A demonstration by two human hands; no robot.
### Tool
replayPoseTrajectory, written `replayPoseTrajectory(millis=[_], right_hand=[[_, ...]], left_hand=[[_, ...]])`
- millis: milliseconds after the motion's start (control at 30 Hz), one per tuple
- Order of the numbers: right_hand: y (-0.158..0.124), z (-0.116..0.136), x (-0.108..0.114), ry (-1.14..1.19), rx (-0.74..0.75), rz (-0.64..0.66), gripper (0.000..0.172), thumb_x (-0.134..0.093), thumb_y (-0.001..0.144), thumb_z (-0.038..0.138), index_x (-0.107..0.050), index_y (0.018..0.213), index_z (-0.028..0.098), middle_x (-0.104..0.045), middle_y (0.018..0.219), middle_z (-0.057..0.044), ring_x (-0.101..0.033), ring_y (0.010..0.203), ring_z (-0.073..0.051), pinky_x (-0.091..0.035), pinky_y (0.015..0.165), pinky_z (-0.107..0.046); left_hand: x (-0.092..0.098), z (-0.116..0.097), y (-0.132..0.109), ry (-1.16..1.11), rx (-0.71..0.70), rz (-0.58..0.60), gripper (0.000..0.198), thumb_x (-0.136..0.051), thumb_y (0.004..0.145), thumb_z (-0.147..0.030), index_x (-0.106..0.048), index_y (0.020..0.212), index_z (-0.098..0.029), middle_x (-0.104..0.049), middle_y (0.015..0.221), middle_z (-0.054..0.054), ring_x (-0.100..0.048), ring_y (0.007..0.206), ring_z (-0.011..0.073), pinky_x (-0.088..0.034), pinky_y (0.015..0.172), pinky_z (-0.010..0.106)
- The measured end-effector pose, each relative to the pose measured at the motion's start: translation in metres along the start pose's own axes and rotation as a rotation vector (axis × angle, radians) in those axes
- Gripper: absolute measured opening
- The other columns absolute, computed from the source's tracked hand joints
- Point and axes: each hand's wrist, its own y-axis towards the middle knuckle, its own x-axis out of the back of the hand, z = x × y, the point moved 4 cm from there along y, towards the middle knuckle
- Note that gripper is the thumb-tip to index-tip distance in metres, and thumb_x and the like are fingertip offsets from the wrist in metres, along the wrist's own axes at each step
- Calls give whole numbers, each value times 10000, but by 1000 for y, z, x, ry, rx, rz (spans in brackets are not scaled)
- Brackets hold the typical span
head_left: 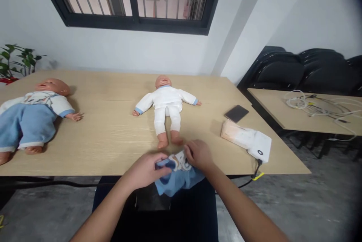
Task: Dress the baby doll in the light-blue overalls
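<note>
Small blue doll trousers with a white patterned patch hang over the table's front edge, held between both hands. My left hand is closed on their left side, thumb and fingers pinching the cloth at the waist opening. On the other side, my right hand grips the top edge with bent fingers. Just beyond the hands a baby doll lies on its back, feet towards me. It wears a white top with blue cuffs, and its legs are white with bare feet.
Another doll in a white top and blue trousers lies at the left of the table. To the right are a dark phone and a white device with a cable. A second table holds coiled cables.
</note>
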Motion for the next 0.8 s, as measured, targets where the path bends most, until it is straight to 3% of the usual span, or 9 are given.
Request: replayPoseTrajectory(millis=[67,133,300,467,600,733,800], right_hand=[[10,-1,3,-43,84,-15,364,-431,1028,264,-592,711,188,-590,623,-26,-482,603,-155,-284,647,-319],[22,-1,4,-84,136,-27,375,-429,1022,261,-589,690,187,-572,603,-24,-457,590,-154,-266,645,-325],[54,-12,10,-166,62,-20,392,-422,1011,292,-619,693,178,-578,603,-37,-441,588,-157,-229,634,-326],[88,-42,16,-269,-18,90,379,-430,995,321,-691,777,153,-657,680,-81,-509,647,-177,-211,640,-327],[114,-59,11,-352,-86,262,324,-457,984,300,-718,890,134,-733,845,-127,-597,759,-214,-264,669,-326],[125,-25,-7,-264,-96,333,271,-485,980,268,-696,1070,124,-737,1076,-179,-646,1005,-270,-376,802,-332],[121,-1,-21,-157,-257,388,343,-448,1021,354,-669,1160,132,-745,1063,-175,-671,963,-270,-411,783,-337]], left_hand=[[1,-1,-3,83,-27,73,253,-788,821,-478,-724,910,-250,-749,881,-27,-672,785,187,-459,688,286],[1,-4,0,170,-72,64,320,-854,733,-516,-730,870,-255,-739,895,-18,-667,840,216,-460,727,304],[-6,-8,21,128,-154,-20,623,-936,574,-535,-688,1069,-248,-678,1030,39,-629,955,275,-500,787,351],[5,-3,40,92,-97,-180,183,-690,893,-385,-619,946,-226,-672,931,27,-632,825,221,-460,721,324],[19,9,39,-5,-24,-281,171,-637,955,-373,-638,1073,-251,-724,1046,18,-668,923,223,-476,796,325],[13,18,33,-33,-90,-274,152,-620,980,-379,-655,1011,-234,-704,1019,32,-645,949,219,-481,848,338],[8,21,29,29,-120,-320,165,-626,982,-393,-670,988,-235,-683,992,43,-618,985,234,-469,889,363]])
